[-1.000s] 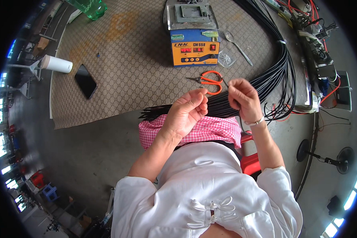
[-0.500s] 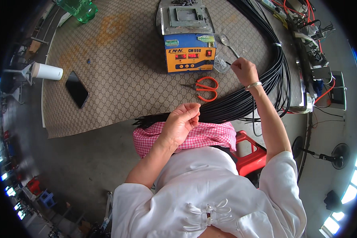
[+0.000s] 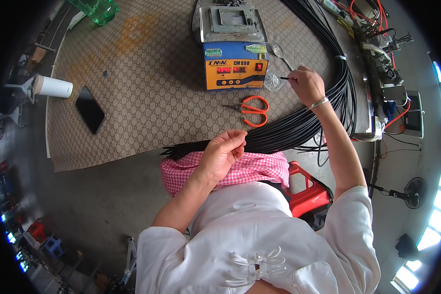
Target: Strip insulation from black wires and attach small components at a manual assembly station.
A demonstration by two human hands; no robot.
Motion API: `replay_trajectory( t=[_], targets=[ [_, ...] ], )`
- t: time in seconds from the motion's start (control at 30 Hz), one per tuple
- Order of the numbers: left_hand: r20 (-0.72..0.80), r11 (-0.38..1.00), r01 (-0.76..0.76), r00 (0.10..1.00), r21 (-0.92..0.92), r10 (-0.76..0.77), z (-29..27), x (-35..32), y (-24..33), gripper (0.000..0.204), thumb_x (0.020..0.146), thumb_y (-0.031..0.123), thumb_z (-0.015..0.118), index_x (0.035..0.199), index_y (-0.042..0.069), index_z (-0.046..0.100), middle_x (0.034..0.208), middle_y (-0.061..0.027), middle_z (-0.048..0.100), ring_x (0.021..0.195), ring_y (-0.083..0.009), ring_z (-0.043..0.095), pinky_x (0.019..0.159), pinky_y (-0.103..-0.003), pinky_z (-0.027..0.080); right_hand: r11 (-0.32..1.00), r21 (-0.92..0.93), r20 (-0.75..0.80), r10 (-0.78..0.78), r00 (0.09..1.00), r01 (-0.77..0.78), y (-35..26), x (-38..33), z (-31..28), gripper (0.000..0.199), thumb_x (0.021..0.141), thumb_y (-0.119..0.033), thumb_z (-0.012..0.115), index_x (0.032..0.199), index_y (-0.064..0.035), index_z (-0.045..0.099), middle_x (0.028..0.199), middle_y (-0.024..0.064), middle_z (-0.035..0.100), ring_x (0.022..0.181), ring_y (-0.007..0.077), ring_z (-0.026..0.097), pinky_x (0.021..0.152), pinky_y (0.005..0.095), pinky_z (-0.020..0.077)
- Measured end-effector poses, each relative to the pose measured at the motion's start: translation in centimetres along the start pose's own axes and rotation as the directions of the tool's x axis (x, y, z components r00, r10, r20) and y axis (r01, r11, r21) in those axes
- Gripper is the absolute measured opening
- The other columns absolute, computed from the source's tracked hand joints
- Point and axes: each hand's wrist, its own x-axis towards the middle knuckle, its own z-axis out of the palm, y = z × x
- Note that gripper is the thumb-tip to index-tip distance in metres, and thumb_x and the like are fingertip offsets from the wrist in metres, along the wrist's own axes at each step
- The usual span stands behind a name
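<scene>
Black cable bundle (image 3: 299,128): across table (image 3: 147,98) edge, onto your lap | light, limp, slick | left hand (image 3: 224,153) clenched near cut ends | right hand (image 3: 306,84) fingers pinch one cable tip (image 3: 283,78) | grip sheath behind tip.

On the patterned mat (image 3: 147,93), orange-handled scissors (image 3: 252,110) lie just in front of a blue and orange box-shaped machine (image 3: 234,63) with red lit displays. A metal spoon (image 3: 281,53) lies to its right. Well to the left, a black phone (image 3: 90,109) lies flat near a white cup (image 3: 52,86) on its side. A green bottle (image 3: 95,8) stands at the far edge. A red stool (image 3: 308,193) sits below.
</scene>
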Motion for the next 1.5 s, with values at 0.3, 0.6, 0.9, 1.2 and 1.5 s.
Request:
replay_trajectory(
  t=[0.3,0.6,0.9,1.2,1.5],
  targets=[
    [0.000,1.000,-0.007,1.000,-0.012,0.007,-0.5,0.0,-0.1,0.011,0.084,0.008,0.055,0.094,0.005,0.056,0.075,0.0005,0.056,0.065,-0.0072,0.052,0.063,-0.021,0.043,0.943,-0.290,0.126,-0.130,0.983,0.162,-1.3,1.0,0.7,0.009,0.074,-0.007,0.052,0.072,-0.0066,0.061,0.081,0.0072,0.056,0.081,0.0246,0.057,0.070,0.0339,0.0484],
    [-0.027,0.999,0.008,1.000,-0.042,-0.009,-1.0,0.3,0.1,0.011,0.084,0.009,0.055,0.094,0.005,0.057,0.074,0.0007,0.056,0.065,-0.0072,0.051,0.062,-0.021,0.043,0.991,0.134,0.095,0.013,0.995,-0.026,0.6,1.3,-1.9,0.014,0.074,-0.015,0.055,0.079,-0.0058,0.064,0.070,0.0098,0.060,0.067,0.0208,0.059,0.062,0.0334,0.0458],
    [-0.020,0.999,0.001,1.000,-0.053,-0.002,-1.9,0.5,0.8,0.010,0.085,0.011,0.055,0.093,0.006,0.057,0.074,0.0011,0.055,0.064,-0.0069,0.051,0.062,-0.021,0.043,0.594,0.761,0.200,0.164,0.966,-0.259,-2.4,4.3,-6.9,0.017,0.078,-0.013,0.061,0.088,0.0005,0.063,0.060,-0.0004,0.054,0.048,0.0026,0.044,0.043,0.0171,0.0347],
    [-0.030,0.998,-0.012,1.000,-0.063,0.010,-2.0,0.7,1.5,0.010,0.086,0.013,0.054,0.092,0.006,0.057,0.073,0.0024,0.055,0.064,-0.0058,0.049,0.061,-0.020,0.042,0.768,0.639,-0.023,0.062,0.998,-0.033,-4.8,10.2,-4.8,0.013,0.075,-0.014,0.063,0.084,-0.0040,0.064,0.065,0.0019,0.061,0.057,0.0059,0.055,0.051,0.0208,0.0432],
    [-0.041,0.997,-0.014,0.999,-0.075,0.011,-2.5,0.9,1.8,0.010,0.086,0.013,0.054,0.092,0.006,0.057,0.072,0.0027,0.054,0.063,-0.0058,0.048,0.061,-0.020,0.040,0.877,0.481,-0.077,0.032,0.996,0.009,-5.2,13.0,-1.9,0.015,0.071,-0.017,0.066,0.082,-0.0067,0.066,0.074,0.0071,0.065,0.068,0.0156,0.062,0.063,0.0272,0.0484]
  ],
)
